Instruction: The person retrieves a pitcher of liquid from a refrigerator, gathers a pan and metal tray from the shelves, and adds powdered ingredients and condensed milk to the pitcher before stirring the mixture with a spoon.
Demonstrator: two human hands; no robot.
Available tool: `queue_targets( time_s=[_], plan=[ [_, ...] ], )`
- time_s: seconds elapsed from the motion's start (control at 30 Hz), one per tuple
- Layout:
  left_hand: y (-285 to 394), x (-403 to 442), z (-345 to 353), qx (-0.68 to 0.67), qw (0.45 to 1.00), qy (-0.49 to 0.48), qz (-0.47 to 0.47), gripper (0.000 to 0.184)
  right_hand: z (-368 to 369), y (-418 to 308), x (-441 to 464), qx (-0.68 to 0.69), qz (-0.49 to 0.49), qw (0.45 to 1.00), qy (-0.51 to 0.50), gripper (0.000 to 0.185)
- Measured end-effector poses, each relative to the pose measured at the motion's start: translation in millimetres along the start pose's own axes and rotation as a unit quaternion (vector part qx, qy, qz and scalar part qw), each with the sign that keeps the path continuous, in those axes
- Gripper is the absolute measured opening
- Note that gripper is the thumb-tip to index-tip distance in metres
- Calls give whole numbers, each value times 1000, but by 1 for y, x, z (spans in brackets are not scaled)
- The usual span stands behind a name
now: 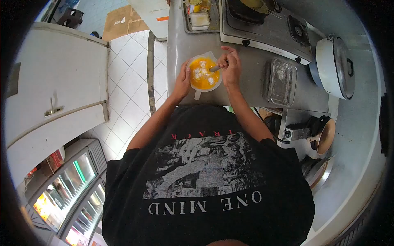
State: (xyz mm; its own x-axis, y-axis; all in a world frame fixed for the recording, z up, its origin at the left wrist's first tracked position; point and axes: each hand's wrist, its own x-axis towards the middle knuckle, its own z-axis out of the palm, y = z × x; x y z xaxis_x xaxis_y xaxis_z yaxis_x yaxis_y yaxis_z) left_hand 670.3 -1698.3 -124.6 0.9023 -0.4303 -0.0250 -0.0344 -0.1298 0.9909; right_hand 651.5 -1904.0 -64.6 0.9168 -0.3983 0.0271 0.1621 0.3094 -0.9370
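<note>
A whitish plastic mixing bowl (198, 95) with a short handle and a pouring lip stands on the metal counter in front of me. Inside it is an orange-yellow liquid (200, 85), like beaten egg, with clumps of white powder (201, 74) on top. My left hand (183, 78) is closed round the bowl's left side. Over the right rim, my right hand (231, 65) grips a utensil with a grey shaft (214, 69). Its lower end is sunk in the mixture, so its kind cannot be made out.
A gas stove (266, 47) with a dark pan (248, 11) stands at the back right. To its left a metal tray (215, 22) holds a can and a white tub (200, 20). On the right are a clear rectangular container (283, 82) and a large lidded pot (328, 67).
</note>
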Motion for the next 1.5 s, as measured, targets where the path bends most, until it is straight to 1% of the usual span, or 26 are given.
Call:
queue_targets(
  time_s=[0.03,0.13,0.23,0.27,0.33,0.43,0.53,0.6,0.63,0.7,0.73,0.8,0.83,0.87,0.9,0.93,1.03,1.1,1.13,1.2,1.23,1.3,1.33,1.37,1.43,1.5],
  plan=[
    [-5,0,5,-31,999,22,-4,50,1,0,1,-13,15,1000,12,30],
    [-14,-1,14,-81,995,48,-28,52,4,-28,8,-79,60,995,-18,28],
    [-12,0,15,-114,992,43,-29,52,-1,-32,7,15,-94,993,65,26],
    [-10,0,15,-118,991,45,-31,53,1,-25,2,-64,-46,996,39,26],
    [-9,-1,15,-126,990,46,-32,53,14,-13,-11,-217,52,975,-8,25],
    [-9,-1,15,-128,990,45,-42,52,16,-57,9,-176,11,983,45,26],
    [-10,0,17,-107,992,58,-29,52,7,-14,1,-138,-50,978,146,26],
    [-15,-3,15,-117,992,39,-31,52,-4,-17,4,-137,77,988,2,26],
    [-16,1,15,-123,991,33,-29,53,-8,-24,10,-136,137,978,-74,26],
    [-15,-2,15,-112,993,36,-20,53,-8,-43,16,-109,-14,993,38,25],
    [-12,1,15,-107,994,38,-11,53,-7,-51,22,-94,-95,987,91,25],
    [-6,0,14,-98,994,41,-27,53,-13,-3,6,-188,-1,982,14,24],
    [-5,-1,14,-94,994,38,-36,53,-7,2,-3,-233,47,971,-21,24],
    [-5,1,14,-93,994,37,-34,53,-13,-5,4,-195,52,979,-13,23],
    [-7,1,14,-93,994,38,-34,54,-5,-39,15,-157,59,986,-8,23],
    [-10,-2,14,-93,994,37,-36,54,-1,-58,17,-119,69,991,0,22],
    [-11,-1,13,-71,996,40,-39,56,6,-18,4,-151,-10,975,160,21],
    [-5,-4,12,-84,996,30,-31,58,-7,-16,5,-166,111,980,-9,20],
    [-2,-1,13,-92,995,29,-25,59,-13,-20,12,-173,167,966,-97,19],
    [0,-2,11,-70,997,26,-21,59,-24,-43,28,-95,8,995,-11,17],
    [1,-1,11,-60,998,25,-17,59,-25,-52,35,-55,-75,995,31,17],
    [0,-1,12,-62,997,32,-25,59,-23,3,14,-161,24,987,-5,15],
    [-2,-2,12,-61,997,30,-31,58,-12,9,1,-211,74,974,-19,15],
    [-4,0,11,-63,997,22,-28,58,-18,1,6,-176,82,981,-22,14],
    [-8,-1,9,-66,997,8,-26,58,0,-61,19,-105,102,989,-31,13],
    [-5,-1,11,-77,997,15,-27,59,2,-42,10,-126,33,989,72,13]
  ],
)
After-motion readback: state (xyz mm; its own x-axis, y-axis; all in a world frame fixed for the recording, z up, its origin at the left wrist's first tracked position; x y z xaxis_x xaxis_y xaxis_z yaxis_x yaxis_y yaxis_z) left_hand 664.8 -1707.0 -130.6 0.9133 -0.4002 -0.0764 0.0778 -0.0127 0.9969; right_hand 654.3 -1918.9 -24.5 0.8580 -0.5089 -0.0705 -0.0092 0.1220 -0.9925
